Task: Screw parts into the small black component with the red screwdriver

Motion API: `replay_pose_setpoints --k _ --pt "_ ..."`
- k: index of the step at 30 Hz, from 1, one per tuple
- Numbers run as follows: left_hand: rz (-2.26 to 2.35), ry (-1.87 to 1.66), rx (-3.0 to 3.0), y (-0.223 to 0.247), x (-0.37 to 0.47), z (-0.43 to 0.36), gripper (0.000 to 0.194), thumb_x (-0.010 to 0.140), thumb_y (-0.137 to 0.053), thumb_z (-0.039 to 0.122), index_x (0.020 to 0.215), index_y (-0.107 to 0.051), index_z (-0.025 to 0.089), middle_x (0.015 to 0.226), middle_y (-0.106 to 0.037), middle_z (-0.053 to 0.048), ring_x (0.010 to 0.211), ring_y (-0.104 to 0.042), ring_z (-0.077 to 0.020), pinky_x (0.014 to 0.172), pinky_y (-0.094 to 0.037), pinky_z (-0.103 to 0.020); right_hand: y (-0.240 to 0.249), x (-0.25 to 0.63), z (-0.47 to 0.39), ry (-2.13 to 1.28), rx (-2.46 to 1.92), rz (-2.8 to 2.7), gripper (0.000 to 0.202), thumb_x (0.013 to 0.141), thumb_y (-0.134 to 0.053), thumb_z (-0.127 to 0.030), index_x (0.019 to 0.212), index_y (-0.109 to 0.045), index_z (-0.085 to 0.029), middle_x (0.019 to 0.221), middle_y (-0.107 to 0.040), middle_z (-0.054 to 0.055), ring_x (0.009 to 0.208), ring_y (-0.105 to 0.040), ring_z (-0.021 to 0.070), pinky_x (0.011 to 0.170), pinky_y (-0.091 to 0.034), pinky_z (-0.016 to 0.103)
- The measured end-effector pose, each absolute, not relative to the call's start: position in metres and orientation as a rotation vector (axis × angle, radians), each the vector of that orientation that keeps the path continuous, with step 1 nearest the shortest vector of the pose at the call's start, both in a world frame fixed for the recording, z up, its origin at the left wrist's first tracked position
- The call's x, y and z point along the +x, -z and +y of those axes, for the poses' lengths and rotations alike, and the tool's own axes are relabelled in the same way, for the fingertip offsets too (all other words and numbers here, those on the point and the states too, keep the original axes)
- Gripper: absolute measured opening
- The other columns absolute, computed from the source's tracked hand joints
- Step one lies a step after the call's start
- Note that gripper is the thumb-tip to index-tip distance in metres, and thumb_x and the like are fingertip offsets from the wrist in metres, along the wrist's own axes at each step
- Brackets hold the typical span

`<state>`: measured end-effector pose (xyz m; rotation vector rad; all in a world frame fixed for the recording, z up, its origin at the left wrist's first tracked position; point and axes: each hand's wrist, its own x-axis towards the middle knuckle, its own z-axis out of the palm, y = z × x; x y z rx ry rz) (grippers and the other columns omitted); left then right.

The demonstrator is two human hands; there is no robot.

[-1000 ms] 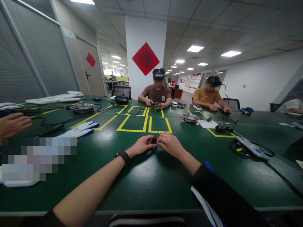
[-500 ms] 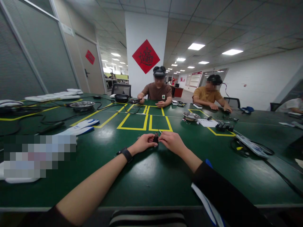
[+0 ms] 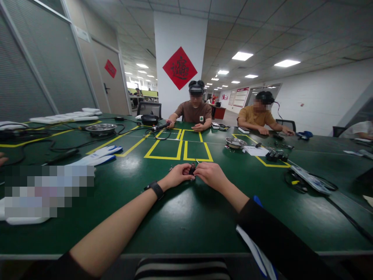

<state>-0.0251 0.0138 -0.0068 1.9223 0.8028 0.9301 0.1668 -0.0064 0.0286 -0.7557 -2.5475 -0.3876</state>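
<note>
Just above the dark green table, my left hand [image 3: 178,173] is closed, thumb and fingers pinching a small black part with metal ends [image 3: 192,169]. Against its right side, my right hand [image 3: 210,174] is closed too, fingertips pressed together. A thin metal rod [image 3: 197,161] sticks up past those right fingers; its lower end is hidden, so its kind is unclear. Several tiny metal pieces [image 3: 170,168] lie beside my left knuckles, too small to name.
White-and-blue gloves [image 3: 100,154] lie at left. Yellow tape outlines [image 3: 163,158] mark the table ahead. To the right are a metal bowl [image 3: 234,143], several black blocks [image 3: 276,156] and a power strip [image 3: 310,179]. Two co-workers [image 3: 194,112] sit opposite, one holding a dark tool [image 3: 160,126].
My hands stay almost in place around the black part. The co-worker opposite has swung the dark tool leftward; the other's hand moved right. Another person's fingers now show at the left edge.
</note>
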Motion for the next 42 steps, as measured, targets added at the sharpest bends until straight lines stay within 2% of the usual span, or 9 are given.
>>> replay_pose_setpoints --k 14,17,21,23,25,29,37,40,42 --pt "0.861 -0.911 1.920 0.006 -0.024 0.013 0.033 0.064 -0.069 0.036 0.084 -0.054 0.014 0.073 -0.057 0.002 0.067 -0.054 -0.0107 0.066 -0.044 -0.024 -0.017 0.162 -0.005 0.085 -0.968 -2.292 0.009 0.080 -0.058 -0.025 0.077 -0.065 -0.020 0.082 -0.064 0.002 0.078 -0.057 0.0138 0.072 -0.041 0.024" --pt "0.867 -0.928 1.935 0.009 -0.023 0.016 0.035 0.065 -0.069 0.036 0.087 -0.054 0.014 0.075 -0.056 0.002 0.068 -0.053 -0.0108 0.065 -0.043 -0.024 -0.016 0.163 -0.002 -0.097 -0.966 -2.154 0.011 0.080 -0.057 -0.026 0.078 -0.065 -0.020 0.080 -0.064 0.002 0.077 -0.057 0.0140 0.071 -0.042 0.025" --pt "0.948 -0.921 2.011 0.010 -0.022 0.015 0.040 0.066 -0.067 0.040 0.094 -0.056 0.013 0.077 -0.057 0.001 0.069 -0.052 -0.0123 0.065 -0.043 -0.024 -0.012 0.166 0.010 -0.424 -1.062 -1.703 0.029 0.087 -0.042 -0.034 0.081 -0.064 -0.016 0.074 -0.065 0.005 0.068 -0.059 0.0142 0.066 -0.045 0.026" --pt "1.022 -0.914 2.052 0.008 -0.021 0.012 0.042 0.068 -0.064 0.043 0.097 -0.058 0.013 0.078 -0.058 0.000 0.071 -0.052 -0.0136 0.066 -0.042 -0.025 -0.011 0.171 0.019 -0.631 -1.135 -1.477 0.035 0.087 -0.039 -0.036 0.071 -0.061 -0.014 0.070 -0.064 0.006 0.065 -0.059 0.0132 0.064 -0.047 0.024" --pt "1.077 -0.916 2.072 0.006 -0.018 0.009 0.041 0.071 -0.061 0.046 0.097 -0.059 0.014 0.078 -0.059 -0.001 0.072 -0.052 -0.0146 0.067 -0.042 -0.026 -0.010 0.177 0.029 -0.902 -1.255 -1.279 0.031 0.086 -0.041 -0.033 0.069 -0.059 -0.014 0.074 -0.065 0.006 0.064 -0.060 0.0109 0.060 -0.047 0.021" --pt "1.097 -0.936 2.101 0.004 -0.015 0.006 0.039 0.075 -0.055 0.046 0.097 -0.061 0.014 0.081 -0.061 -0.003 0.074 -0.053 -0.0162 0.071 -0.043 -0.027 -0.006 0.188 0.047 -1.077 -1.376 -1.265 0.021 0.080 -0.045 -0.018 0.065 -0.058 -0.012 0.062 -0.064 0.007 0.051 -0.059 0.0096 0.049 -0.046 0.019" --pt "1.060 -0.906 2.185 0.004 -0.015 0.007 0.042 0.080 -0.049 0.045 0.108 -0.059 0.015 0.095 -0.062 -0.007 0.080 -0.055 -0.0173 0.076 -0.044 -0.030 -0.003 0.196 0.058 -1.095 -1.431 -1.493 0.015 0.078 -0.049 -0.017 0.068 -0.058 -0.011 0.059 -0.060 0.004 0.046 -0.053 0.0082 0.048 -0.045 0.020" --pt "1.047 -0.926 2.221 0.006 -0.016 0.007 0.041 0.080 -0.050 0.043 0.110 -0.058 0.016 0.101 -0.061 -0.008 0.087 -0.055 -0.0188 0.081 -0.043 -0.032 -0.003 0.194 0.043 -0.949 -1.408 -1.593 0.016 0.079 -0.053 -0.028 0.081 -0.059 -0.013 0.069 -0.060 0.002 0.055 -0.054 0.0099 0.053 -0.044 0.022" --pt "1.039 -0.935 2.247 0.008 -0.016 0.007 0.041 0.078 -0.054 0.040 0.111 -0.057 0.016 0.103 -0.060 -0.008 0.092 -0.054 -0.0196 0.085 -0.042 -0.033 -0.007 0.189 0.030 -0.816 -1.366 -1.689 0.026 0.072 -0.064 -0.033 0.091 -0.058 -0.016 0.081 -0.059 0.001 0.071 -0.056 0.0118 0.064 -0.044 0.022"
